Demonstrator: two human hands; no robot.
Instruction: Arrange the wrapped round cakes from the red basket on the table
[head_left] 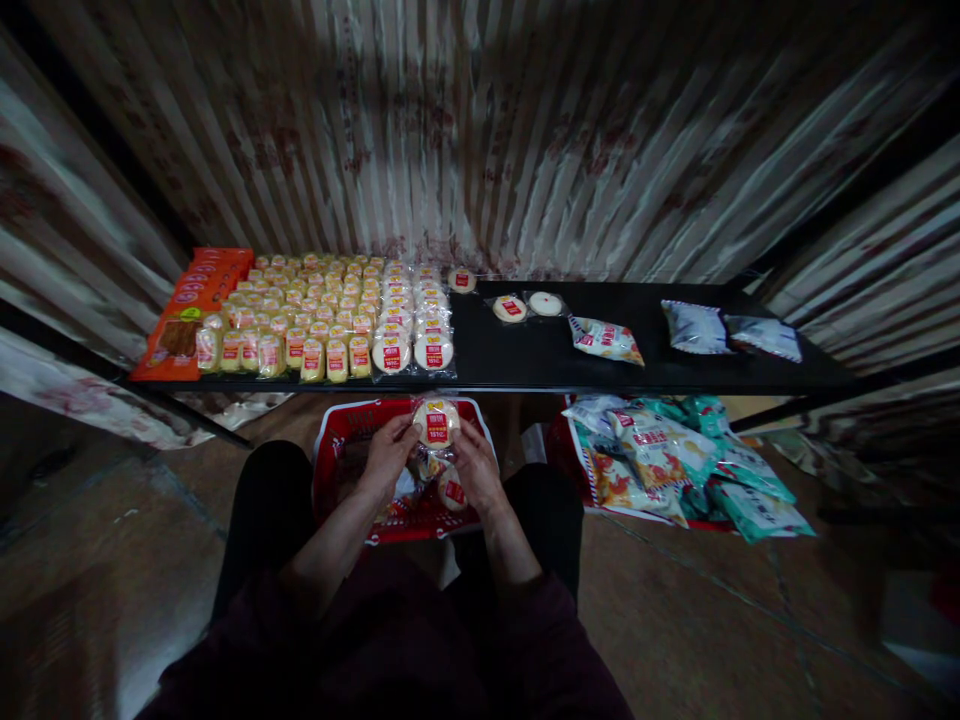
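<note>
My left hand [388,455] and my right hand [474,462] together hold one round wrapped pastry with a red label [436,424], fingers pinched on its left and right edges. They hover over a red basket [337,440] on the floor between my knees; a few more wrapped pastries [452,491] lie in it. Just beyond, on the low black shelf [540,360], rows of the same round pastries [412,325] are lined up.
Small yellow wrapped cakes [300,320] fill the shelf's left part beside orange packets [191,300]. Loose pastries [510,308] and snack bags [606,340] lie further right. A second red basket [559,440] heaped with snack bags [675,460] sits at right. A curtain hangs behind.
</note>
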